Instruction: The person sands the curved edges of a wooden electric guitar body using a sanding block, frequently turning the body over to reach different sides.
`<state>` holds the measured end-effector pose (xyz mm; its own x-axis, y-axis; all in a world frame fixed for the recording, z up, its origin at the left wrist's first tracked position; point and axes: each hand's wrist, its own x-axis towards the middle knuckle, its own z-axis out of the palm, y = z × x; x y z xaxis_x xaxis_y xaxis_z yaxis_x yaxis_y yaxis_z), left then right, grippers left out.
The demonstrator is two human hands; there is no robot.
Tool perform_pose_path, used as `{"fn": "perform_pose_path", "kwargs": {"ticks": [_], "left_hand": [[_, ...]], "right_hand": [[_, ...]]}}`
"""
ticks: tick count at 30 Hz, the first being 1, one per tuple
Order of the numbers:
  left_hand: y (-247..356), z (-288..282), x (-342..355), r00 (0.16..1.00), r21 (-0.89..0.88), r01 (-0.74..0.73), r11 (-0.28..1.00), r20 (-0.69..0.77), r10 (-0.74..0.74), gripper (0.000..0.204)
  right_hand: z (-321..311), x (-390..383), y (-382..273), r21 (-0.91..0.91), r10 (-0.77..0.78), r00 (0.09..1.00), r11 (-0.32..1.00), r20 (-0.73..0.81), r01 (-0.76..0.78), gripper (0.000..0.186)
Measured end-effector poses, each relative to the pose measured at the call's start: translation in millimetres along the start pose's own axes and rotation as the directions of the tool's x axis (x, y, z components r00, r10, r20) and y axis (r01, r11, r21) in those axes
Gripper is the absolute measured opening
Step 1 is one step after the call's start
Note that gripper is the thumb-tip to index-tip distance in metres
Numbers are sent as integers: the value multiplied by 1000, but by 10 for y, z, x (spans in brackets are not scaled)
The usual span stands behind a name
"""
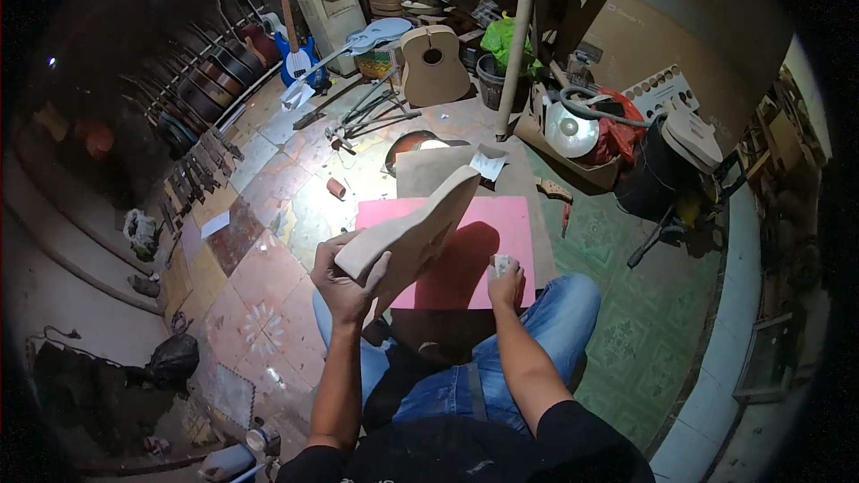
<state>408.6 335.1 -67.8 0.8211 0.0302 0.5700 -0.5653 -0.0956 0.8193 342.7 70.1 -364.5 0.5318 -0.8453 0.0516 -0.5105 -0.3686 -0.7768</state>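
Note:
My left hand (344,284) is closed round the lower end of a pale, bare wooden guitar body (407,231). The body is held up and tilted, its curved side edge turned toward me. Beneath it lies a pink board (512,225), on which the body casts a dark shadow. At the board's right side my right hand (506,288) grips a small whitish block (501,263), apart from the guitar body. Its exact kind is hard to make out.
Beyond the board lies a brown sheet (429,172) with a scrap of paper. A red cylinder (336,188) rests on the tiles. An acoustic guitar body (436,67), a blue electric guitar (298,58), a pole (517,45) and a black bucket (646,174) stand farther off.

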Motion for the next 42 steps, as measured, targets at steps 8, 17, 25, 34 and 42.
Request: {"fn": "perform_pose_path", "kwargs": {"ticks": [8,17,25,34,42], "left_hand": [[265,111,16,969,223,-201,954,190,159,46],[341,475,114,899,71,-200,977,411,154,53],[206,564,270,894,9,0,1000,448,-4,35],[0,466,145,914,-11,-78,997,398,76,43],[-23,481,-36,980,-32,-171,985,98,173,56]], "right_hand": [[2,240,73,-101,23,1000,995,2,-23,57],[-1047,337,-1140,774,-54,955,599,292,-202,50],[-493,471,-677,452,-62,967,890,246,-58,51],[959,-82,884,-10,113,827,992,550,-129,42],[818,39,895,546,456,846,650,276,-529,61]]}}
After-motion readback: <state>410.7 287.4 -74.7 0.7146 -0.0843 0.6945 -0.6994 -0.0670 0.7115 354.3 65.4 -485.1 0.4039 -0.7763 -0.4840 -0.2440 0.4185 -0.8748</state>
